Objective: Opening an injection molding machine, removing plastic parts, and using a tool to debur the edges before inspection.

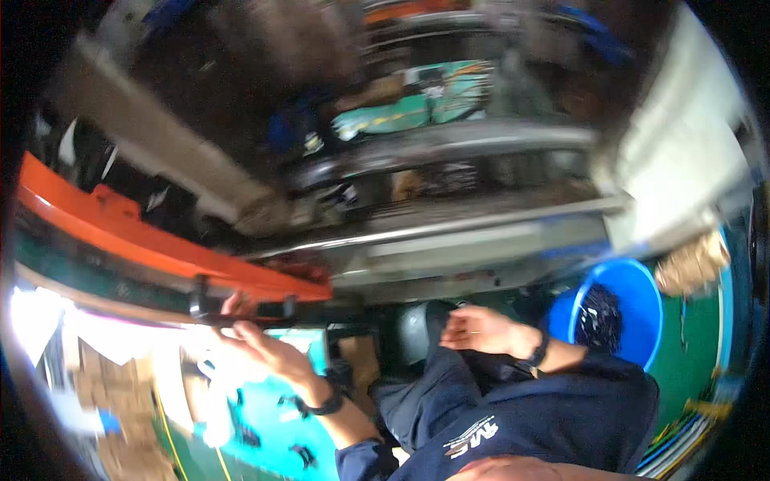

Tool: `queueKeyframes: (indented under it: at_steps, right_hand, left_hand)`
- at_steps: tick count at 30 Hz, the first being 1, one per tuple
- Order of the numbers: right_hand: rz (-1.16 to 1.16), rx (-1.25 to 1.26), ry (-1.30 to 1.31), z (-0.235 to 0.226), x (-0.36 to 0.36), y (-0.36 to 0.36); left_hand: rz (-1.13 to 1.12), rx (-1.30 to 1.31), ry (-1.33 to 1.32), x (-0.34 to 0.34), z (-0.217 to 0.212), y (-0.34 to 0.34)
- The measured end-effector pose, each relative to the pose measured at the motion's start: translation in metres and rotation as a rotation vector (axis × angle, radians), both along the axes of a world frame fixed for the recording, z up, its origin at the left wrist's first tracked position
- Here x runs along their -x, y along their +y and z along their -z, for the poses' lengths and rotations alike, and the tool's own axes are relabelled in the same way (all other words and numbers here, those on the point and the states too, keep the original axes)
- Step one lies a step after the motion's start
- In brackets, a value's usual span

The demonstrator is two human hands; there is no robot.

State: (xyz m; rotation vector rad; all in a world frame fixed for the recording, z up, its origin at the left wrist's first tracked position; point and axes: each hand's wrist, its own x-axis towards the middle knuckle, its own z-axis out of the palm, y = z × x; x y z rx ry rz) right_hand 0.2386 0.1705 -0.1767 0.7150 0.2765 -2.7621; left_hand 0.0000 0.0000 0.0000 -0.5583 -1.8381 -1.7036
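My left hand (261,345), with a dark band on its wrist, is at a black handle (245,315) fixed to an orange bar (160,248). Its fingers go around the handle, and fingertips show above it. In front of my body, my right hand (481,330) hangs with loosely bent fingers and nothing visible in it. A ring and a dark wristwatch (537,353) show on that side. Beyond both hands is a large machine with metal bars (449,228), smeared by motion.
A blue bin (646,321) with dark pieces inside stands at the right, beside a brown package (694,264). At the lower left, small black parts lie on a turquoise surface (265,437), near stacked cardboard boxes (112,377). A pale panel (682,152) rises at the far right.
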Motion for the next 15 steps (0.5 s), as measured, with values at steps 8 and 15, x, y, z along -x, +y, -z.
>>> queueKeyframes:
  at_steps: [8,15]
  right_hand:
    - [0.393,-0.207,-0.331,0.055,-0.155,-0.003]
    - [0.533,-0.117,-0.198,0.086,-0.196,-0.02]
  left_hand:
    - [0.112,-0.048,-0.248,-0.025,0.045,-0.002]
    - [0.618,0.106,-0.087,-0.163,-0.012,0.048]
